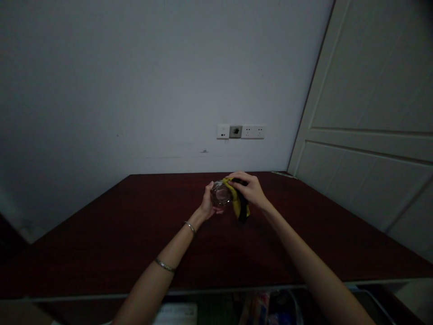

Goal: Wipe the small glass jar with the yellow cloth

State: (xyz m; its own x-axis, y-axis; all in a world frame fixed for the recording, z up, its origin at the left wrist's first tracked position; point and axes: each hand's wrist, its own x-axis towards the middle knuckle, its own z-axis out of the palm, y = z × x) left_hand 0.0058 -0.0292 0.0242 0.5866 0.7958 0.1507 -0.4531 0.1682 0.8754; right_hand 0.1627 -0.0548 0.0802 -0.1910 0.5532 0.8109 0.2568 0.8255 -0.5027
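Observation:
A clear glass vessel (221, 193), perhaps a cup or bowl, is held above the dark red tabletop, tilted so a round face points toward me. My left hand (208, 203) is closed around its left side, thumb on top and fingers beneath. Pinched in my right hand (248, 187) is a yellow and black cloth (239, 204), pressed against the glass's upper right rim. The cloth's lower end hangs down beside the glass. Part of the glass's right side is hidden behind the cloth.
The dark red tabletop (135, 234) reaches back to a pale wall (169, 81) with a row of sockets (253, 132). A white panelled door (368, 113) stands at the right. Below the front edge, a shelf holds a white box (177, 313) and colourful packets (260, 307).

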